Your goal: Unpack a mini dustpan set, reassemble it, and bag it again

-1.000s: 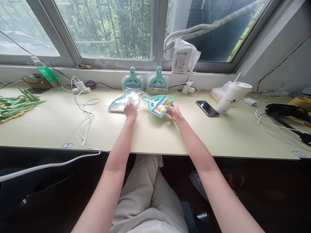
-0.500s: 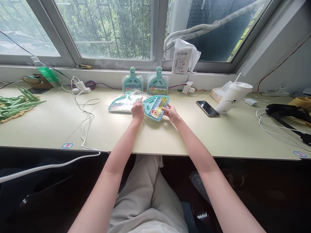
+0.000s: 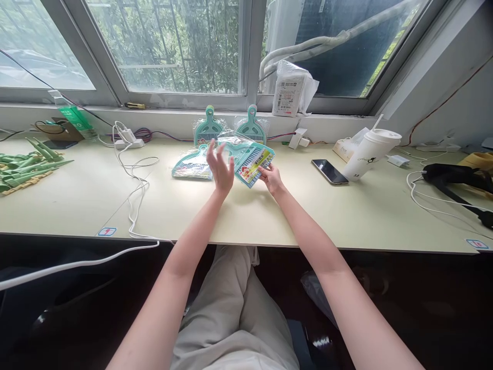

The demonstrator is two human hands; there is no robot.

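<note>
My right hand (image 3: 270, 178) grips the lower right edge of a teal dustpan and brush set (image 3: 253, 160) in clear wrap, tilted above the table. My left hand (image 3: 221, 169) is raised just left of it with fingers apart, holding nothing. Behind my left hand, another wrapped teal set (image 3: 191, 164) lies on the table. Two more wrapped sets, one on the left (image 3: 210, 128) and one on the right (image 3: 251, 126), lean upright against the sill; the held set partly covers the right one.
To the right are a phone (image 3: 329, 172), a white cup with a straw (image 3: 367, 156) and a tissue pack (image 3: 348, 146). White cables (image 3: 138, 190) run over the table at left, beside green plant-like pieces (image 3: 29, 165). A wrapped package (image 3: 288, 92) stands on the sill.
My left hand has let go of the wrapped set and opened its fingers. The set in my right hand has risen a little and shifted right, now overlapping the right upright set.
</note>
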